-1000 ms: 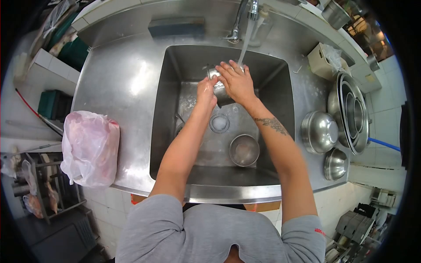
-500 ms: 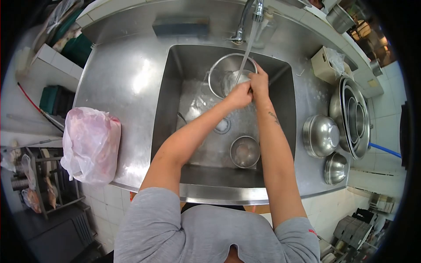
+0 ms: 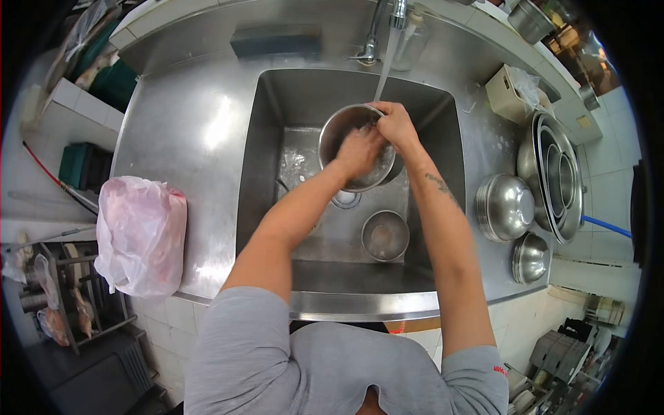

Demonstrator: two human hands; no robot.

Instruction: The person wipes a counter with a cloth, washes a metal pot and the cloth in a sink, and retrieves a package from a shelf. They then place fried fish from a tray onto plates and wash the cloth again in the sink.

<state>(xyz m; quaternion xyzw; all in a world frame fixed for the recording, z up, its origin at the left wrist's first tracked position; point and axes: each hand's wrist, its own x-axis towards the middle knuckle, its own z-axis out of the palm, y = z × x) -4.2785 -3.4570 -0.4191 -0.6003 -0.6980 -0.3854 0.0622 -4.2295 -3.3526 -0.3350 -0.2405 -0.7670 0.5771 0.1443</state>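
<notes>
A deep stainless steel bowl [image 3: 335, 131] is tilted in the upper part of the sink, its mouth facing me. My right hand [image 3: 398, 128] grips its far right rim, fingers closed over the edge. Inside the bowl, my left hand [image 3: 357, 152] lies against the inner wall with fingers stretched out and slightly blurred; I see nothing held in it. Water [image 3: 389, 59] streams from the faucet [image 3: 398, 15] and falls behind the rim near my right hand. A smaller metal bowl [image 3: 385, 236] sits on the sink floor, nearer to me.
The sink [image 3: 270, 166] has a drain [image 3: 347, 199] in its floor. Left on the counter stands a pinkish plastic bag [image 3: 140, 235]. Stacked metal bowls [image 3: 508, 207], large nested basins [image 3: 546, 180] and a beige bin [image 3: 508, 97] stand right. Behind the faucet is a clear bottle [image 3: 411, 45].
The deep bowl has come toward me and tilted, its mouth turned my way. My left hand has moved from beside my right hand into the bowl.
</notes>
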